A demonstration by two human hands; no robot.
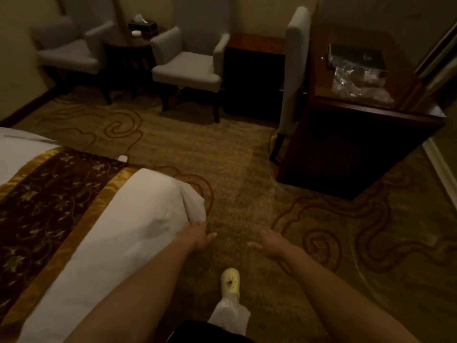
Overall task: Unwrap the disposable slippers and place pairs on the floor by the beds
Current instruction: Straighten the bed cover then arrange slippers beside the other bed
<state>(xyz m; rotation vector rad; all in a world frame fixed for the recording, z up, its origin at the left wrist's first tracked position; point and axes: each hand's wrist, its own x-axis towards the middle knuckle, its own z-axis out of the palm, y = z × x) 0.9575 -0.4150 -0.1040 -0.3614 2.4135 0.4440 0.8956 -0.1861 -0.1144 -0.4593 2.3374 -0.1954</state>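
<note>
My left hand (197, 235) reaches forward beside the corner of the white bed (138, 211), fingers apart, holding nothing. Over the patterned carpet (222, 157), my right hand (270, 242) is also empty with its fingers spread. Clear plastic wrapping (356, 80) lies crumpled on the dark wooden desk (346, 134) at the right, by a dark tray; whether slippers are in it I cannot tell. A small white object (123, 158) shows on the floor past the bed's far edge.
A brown and gold runner (49, 194) crosses the bed. Two grey armchairs (190, 68) flank a dark round table with a tissue box (143, 27). A tall grey chair (294, 78) stands at the desk. My foot in a yellow clog (230, 280) is on the carpet.
</note>
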